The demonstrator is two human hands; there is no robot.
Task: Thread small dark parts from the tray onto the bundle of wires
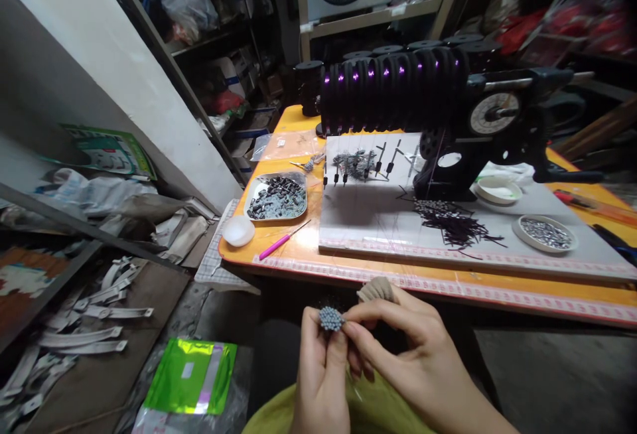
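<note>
The left hand point(321, 374) is pinching a round bunch of blue-grey beads point(331, 318) above the lap, and the right hand point(415, 338) is pinching its edge (any tiny part there is too small to see). The bunch is looking mostly made. Loose pieces point(279, 196) are lying in a tray point(255, 188); what is left to add isn't showing.

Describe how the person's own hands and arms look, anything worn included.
The left hand and right hand wear no gloves, and no sleeve shows at either wrist. Ribbed beige fabric sits against the right hand, perhaps a finger cover.
</note>
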